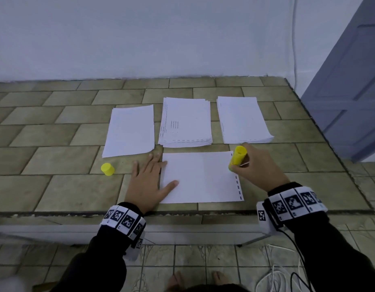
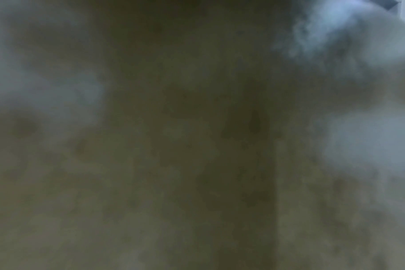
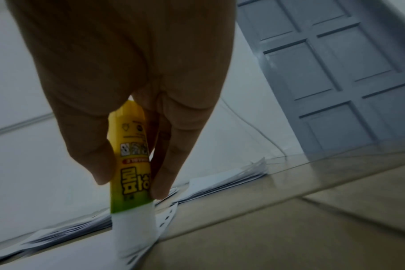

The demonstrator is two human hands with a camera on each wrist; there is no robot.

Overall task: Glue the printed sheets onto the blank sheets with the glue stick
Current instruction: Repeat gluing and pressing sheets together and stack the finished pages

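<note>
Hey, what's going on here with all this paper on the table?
A person is gluing paper at a tile-patterned table. Their right hand grips an uncapped yellow glue stick, its tip down at the right edge of a single white sheet lying in front of them. The left hand lies flat, pressing that sheet's left edge. The yellow cap sits to the left, and three white paper stacks lie further back.

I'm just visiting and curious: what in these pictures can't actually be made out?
- Left wrist view: dark blur throughout; the left hand, flat on the sheet, cannot be seen there.
- Head view: print on the middle stack too small to read.
- Right wrist view: the glue stick tip blurs into the white paper; contact unclear.
- Head view: the right hand covers the stick's lower barrel.
</note>
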